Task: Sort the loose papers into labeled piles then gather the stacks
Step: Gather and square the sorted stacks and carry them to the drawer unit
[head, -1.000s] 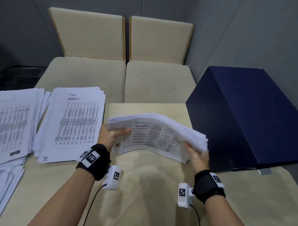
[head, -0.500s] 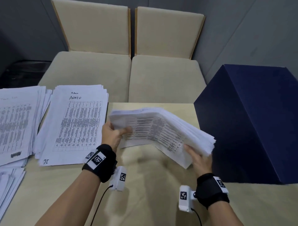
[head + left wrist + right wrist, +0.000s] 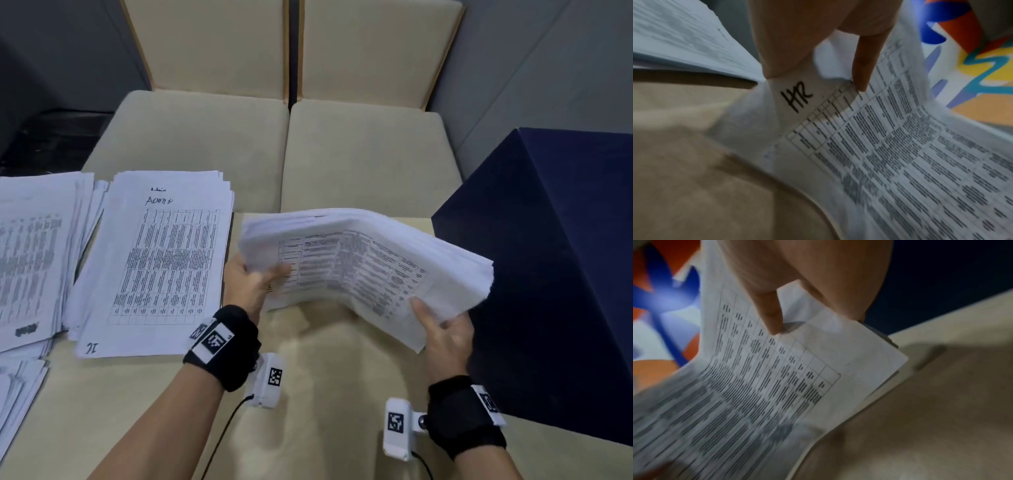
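A thick stack of printed papers (image 3: 363, 260) arches above the beige table (image 3: 325, 394), held at both ends. My left hand (image 3: 253, 281) grips its left end, thumb on the top sheet; in the left wrist view that corner (image 3: 795, 97) reads "HR". My right hand (image 3: 442, 329) grips the right end from below, thumb (image 3: 770, 316) on the printed sheet (image 3: 764, 386). A pile marked "ADMIN" (image 3: 161, 263) lies flat left of my left hand. Another printed pile (image 3: 34, 257) lies further left.
A large dark blue box (image 3: 548, 274) stands on the table just right of the held stack. More loose sheets (image 3: 17, 394) lie at the lower left edge. Two beige cushioned seats (image 3: 287, 150) sit beyond the table's far edge.
Both hands have lifted the stack a little higher and bent it further into an arch. The right end has swung toward the blue box.
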### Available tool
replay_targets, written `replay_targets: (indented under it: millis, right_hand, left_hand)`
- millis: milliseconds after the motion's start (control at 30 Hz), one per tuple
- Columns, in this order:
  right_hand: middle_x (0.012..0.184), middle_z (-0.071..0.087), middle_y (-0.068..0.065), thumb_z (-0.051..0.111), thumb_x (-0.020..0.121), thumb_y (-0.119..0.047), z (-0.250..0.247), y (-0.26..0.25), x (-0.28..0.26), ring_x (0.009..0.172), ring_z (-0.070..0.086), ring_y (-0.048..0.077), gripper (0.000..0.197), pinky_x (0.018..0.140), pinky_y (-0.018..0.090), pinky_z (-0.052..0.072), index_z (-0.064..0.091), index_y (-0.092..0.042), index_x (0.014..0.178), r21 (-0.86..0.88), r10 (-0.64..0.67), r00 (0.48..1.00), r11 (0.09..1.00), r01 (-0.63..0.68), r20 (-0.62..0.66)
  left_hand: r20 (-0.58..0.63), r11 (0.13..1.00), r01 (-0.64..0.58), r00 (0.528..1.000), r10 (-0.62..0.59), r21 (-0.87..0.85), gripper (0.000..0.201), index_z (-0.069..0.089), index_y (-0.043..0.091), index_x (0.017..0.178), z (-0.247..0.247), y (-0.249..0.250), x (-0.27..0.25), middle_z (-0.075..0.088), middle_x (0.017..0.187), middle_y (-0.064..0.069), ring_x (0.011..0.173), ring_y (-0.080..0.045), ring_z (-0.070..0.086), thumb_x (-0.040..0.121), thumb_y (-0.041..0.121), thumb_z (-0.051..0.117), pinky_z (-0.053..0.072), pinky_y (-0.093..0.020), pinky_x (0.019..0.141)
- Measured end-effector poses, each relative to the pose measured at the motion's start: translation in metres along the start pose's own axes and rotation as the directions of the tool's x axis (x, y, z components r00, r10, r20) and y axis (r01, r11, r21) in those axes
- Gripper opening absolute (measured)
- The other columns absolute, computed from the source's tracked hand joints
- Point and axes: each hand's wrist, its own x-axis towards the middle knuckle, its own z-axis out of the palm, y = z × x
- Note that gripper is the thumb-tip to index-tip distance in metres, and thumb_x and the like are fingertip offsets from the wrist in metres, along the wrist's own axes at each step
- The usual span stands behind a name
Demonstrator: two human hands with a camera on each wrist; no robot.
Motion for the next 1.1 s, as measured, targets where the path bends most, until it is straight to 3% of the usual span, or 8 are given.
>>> replay_targets:
  millis: [67, 200, 333, 500, 633, 733, 933, 1100]
  right_hand:
    - [0.098, 0.076, -0.009, 0.075, 0.085, -0.007, 0.001, -0.006, -0.004, 0.1, 0.071, 0.014, 0.033, 0.078, 0.021, 0.057, 0.067, -0.012, 0.117, -0.017, -0.026, 1.0, 1.0, 0.026, 0.007]
    - [0.104, 0.074, -0.017, 0.084, 0.076, -0.025, -0.009, 0.01, -0.005, 0.1, 0.067, 0.0, 0.039, 0.095, 0.031, 0.051, 0.068, -0.03, 0.111, -0.112, 0.129, 0.984, 0.987, -0.116, 0.123]
    - [0.115, 0.071, -0.007, 0.084, 0.078, -0.03, -0.004, 0.018, 0.002, 0.109, 0.065, 0.009, 0.043, 0.101, 0.038, 0.05, 0.067, -0.028, 0.117, -0.26, 0.173, 0.97, 0.958, -0.125, 0.172]
    - [0.087, 0.076, -0.014, 0.078, 0.084, -0.023, -0.003, -0.01, 0.0, 0.09, 0.072, 0.006, 0.009, 0.075, 0.023, 0.057, 0.073, -0.023, 0.091, -0.255, 0.031, 0.993, 0.967, -0.001, 0.113]
    - [0.084, 0.076, -0.002, 0.075, 0.086, -0.027, -0.02, -0.037, -0.013, 0.081, 0.069, 0.013, 0.015, 0.074, 0.026, 0.056, 0.071, -0.013, 0.091, -0.195, -0.046, 0.998, 0.979, 0.055, 0.051]
    - [0.103, 0.074, 0.015, 0.075, 0.083, -0.033, -0.033, -0.044, -0.032, 0.098, 0.069, 0.023, 0.029, 0.094, 0.041, 0.053, 0.07, -0.009, 0.1, -0.038, 0.061, 0.997, 0.997, -0.06, 0.043]
    - [0.134, 0.063, 0.011, 0.061, 0.094, -0.02, -0.004, -0.054, -0.111, 0.124, 0.06, 0.024, 0.046, 0.103, 0.039, 0.049, 0.054, -0.008, 0.139, 0.469, 0.182, 0.968, 0.849, -0.243, 0.173]
    - [0.11, 0.068, -0.009, 0.071, 0.09, -0.03, 0.005, -0.072, -0.158, 0.1, 0.064, 0.003, 0.017, 0.088, 0.02, 0.05, 0.058, -0.027, 0.099, 0.232, 0.006, 0.99, 0.972, 0.027, -0.144]
  left_hand:
    - [-0.008, 0.999, -0.048, 0.999, 0.048, 0.003, 0.056, 0.068, -0.003, 0.106, -0.006, -0.001, -0.001, 0.073, 0.093, -0.008, 0.078, -0.011, 0.07, 0.051, -0.004, 0.081, 0.055, -0.022, 0.062]
    - [0.071, 0.997, -0.044, 0.997, 0.039, 0.069, 0.06, 0.067, 0.007, 0.105, -0.013, 0.002, -0.002, 0.071, 0.089, 0.002, 0.073, 0.003, 0.067, 0.046, 0.007, 0.079, 0.051, -0.013, 0.062]
    - [0.149, 0.988, -0.029, 0.989, 0.006, 0.155, 0.056, 0.064, 0.018, 0.122, -0.011, -0.002, 0.005, 0.073, 0.11, 0.001, 0.101, -0.011, 0.069, 0.07, 0.019, 0.087, 0.056, -0.025, 0.081]
    - [0.12, 0.984, -0.006, 0.993, -0.016, 0.176, 0.024, 0.072, 0.016, 0.1, -0.011, 0.014, -0.01, 0.077, 0.088, 0.003, 0.085, -0.018, 0.074, 0.079, 0.022, 0.081, 0.06, -0.031, 0.071]
    - [0.182, 0.993, 0.086, 0.978, -0.099, 0.076, 0.034, 0.07, 0.014, 0.113, -0.035, 0.024, -0.038, 0.075, 0.104, -0.008, 0.094, -0.029, 0.073, 0.08, 0.02, 0.079, 0.056, -0.047, 0.083]
    - [0.196, 0.998, 0.064, 0.979, -0.064, 0.009, 0.034, 0.068, 0.012, 0.117, -0.049, 0.03, -0.062, 0.075, 0.106, -0.009, 0.095, -0.029, 0.073, 0.083, 0.012, 0.073, 0.059, -0.044, 0.08]
    - [0.309, 0.941, 0.222, 0.941, -0.138, -0.256, 0.039, 0.061, 0.004, 0.127, -0.058, 0.016, -0.103, 0.066, 0.122, -0.022, 0.109, -0.041, 0.065, 0.089, 0.009, 0.064, 0.052, -0.056, 0.092]
    - [0.334, 0.956, 0.191, 0.936, -0.109, -0.221, 0.032, 0.067, 0.012, 0.118, -0.042, -0.003, -0.143, 0.07, 0.118, -0.013, 0.107, -0.031, 0.068, 0.086, 0.006, 0.067, 0.055, -0.046, 0.091]
